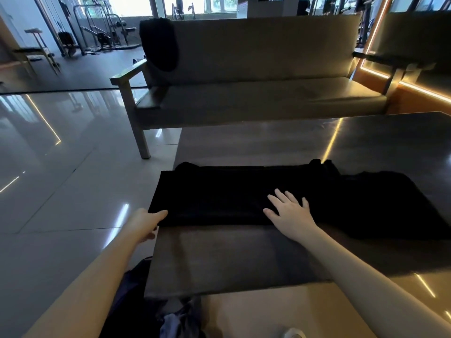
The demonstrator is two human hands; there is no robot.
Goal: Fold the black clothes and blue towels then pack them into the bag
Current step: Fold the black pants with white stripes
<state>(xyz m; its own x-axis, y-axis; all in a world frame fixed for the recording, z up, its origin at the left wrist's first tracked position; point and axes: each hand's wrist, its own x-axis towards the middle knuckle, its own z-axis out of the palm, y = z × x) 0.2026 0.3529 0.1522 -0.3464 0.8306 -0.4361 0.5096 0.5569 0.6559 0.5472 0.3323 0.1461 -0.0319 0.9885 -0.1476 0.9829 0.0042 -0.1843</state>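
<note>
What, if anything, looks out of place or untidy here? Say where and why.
Two things. A black cloth hangs over the left end of the sofa back, away from the table. On the table, the black garment is neat on the left but its right end spreads loose and rumpled.

Dim interior, daylight blowing out through the far windows [219, 3], orange light strips [377, 30] glowing at right and streaking across the glossy tabletop [244, 259] and floor [61, 179], black garment [219, 198] losing all detail in shadow, wide-angle edges bending, near corners softening slightly.
</note>
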